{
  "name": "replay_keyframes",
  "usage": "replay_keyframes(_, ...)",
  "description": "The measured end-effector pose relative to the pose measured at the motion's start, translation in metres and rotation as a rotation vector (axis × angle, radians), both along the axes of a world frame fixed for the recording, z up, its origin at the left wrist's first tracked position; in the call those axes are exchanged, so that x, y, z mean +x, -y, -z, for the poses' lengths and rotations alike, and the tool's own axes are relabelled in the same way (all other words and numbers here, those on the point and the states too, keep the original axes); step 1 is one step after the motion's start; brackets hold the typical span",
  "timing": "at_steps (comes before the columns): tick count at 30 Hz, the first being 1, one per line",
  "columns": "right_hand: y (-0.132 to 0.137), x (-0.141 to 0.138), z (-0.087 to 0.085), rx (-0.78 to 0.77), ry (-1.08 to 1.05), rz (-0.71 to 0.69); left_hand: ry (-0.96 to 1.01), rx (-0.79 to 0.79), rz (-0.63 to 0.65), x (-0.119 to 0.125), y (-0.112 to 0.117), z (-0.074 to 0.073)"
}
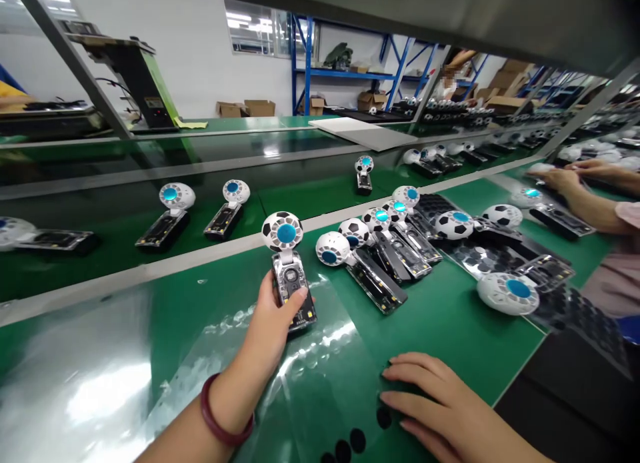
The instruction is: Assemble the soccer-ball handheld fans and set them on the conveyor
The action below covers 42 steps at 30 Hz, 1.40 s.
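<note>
My left hand point(277, 310) is wrapped round the clear-cased black body of a soccer-ball-headed device point(295, 296), thumb on its front. The black-and-white ball head point(283, 231) with a blue disc points up, away from me. My right hand point(435, 400) hovers low over a clear plastic sheet point(320, 356) on the green bench, fingers stretched and apart. Beside its fingertips lies a black round pad point(384, 418), with further black round pads point(350, 443) to the left. A small dark spot shows at one fingertip; I cannot tell what it is.
Several similar devices point(377, 276) lie in a row to the right, beside a dark sheet of round pads point(575, 316). More devices point(167, 216) lie on the green conveyor point(280, 196) beyond the pale rail. A co-worker's hands point(565, 180) are at the right.
</note>
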State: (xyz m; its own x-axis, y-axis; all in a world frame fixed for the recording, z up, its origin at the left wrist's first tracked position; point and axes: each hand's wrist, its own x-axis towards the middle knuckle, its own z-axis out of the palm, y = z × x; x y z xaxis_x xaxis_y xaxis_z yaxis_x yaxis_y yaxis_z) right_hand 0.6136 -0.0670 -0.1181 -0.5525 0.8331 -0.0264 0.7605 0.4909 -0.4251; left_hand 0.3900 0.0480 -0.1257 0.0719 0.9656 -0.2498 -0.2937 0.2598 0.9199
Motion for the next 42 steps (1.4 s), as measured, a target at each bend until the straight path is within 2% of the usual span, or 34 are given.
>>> replay_keyframes(5, -0.008, -0.014, -0.007, -0.055, 0.036, -0.052, -0.018, 0.025, 0.007, -0.001, 0.0, 0.003)
replay_keyframes(11, -0.02, -0.02, -0.015, -0.196, 0.02, -0.035, -0.039, 0.067, 0.031, -0.003, 0.0, 0.006)
replay_keyframes(22, -0.022, -0.024, -0.023, -0.271, 0.028, 0.022, -0.095, 0.11, 0.017, -0.006, -0.002, 0.016)
replay_keyframes(27, -0.015, -0.04, -0.024, -0.185, 0.025, -0.016, -0.089, 0.118, 0.033, -0.004, -0.002, 0.017)
replay_keyframes(33, -0.009, -0.078, 0.004, 0.153, -0.037, -0.214, -0.112, 0.126, 0.035, -0.004, -0.002, 0.018)
replay_keyframes(36, -0.012, -0.089, 0.012, 0.261, 0.029, -0.276, -0.126, 0.12, 0.035, -0.004, -0.001, 0.018)
replay_keyframes(39, -0.011, -0.093, 0.015, 0.247, 0.104, -0.316, -0.139, 0.103, 0.026, -0.004, 0.001, 0.015)
replay_keyframes(42, -0.008, -0.087, 0.013, 0.116, 0.022, -0.281, -0.164, 0.079, 0.001, -0.004, 0.003, 0.011)
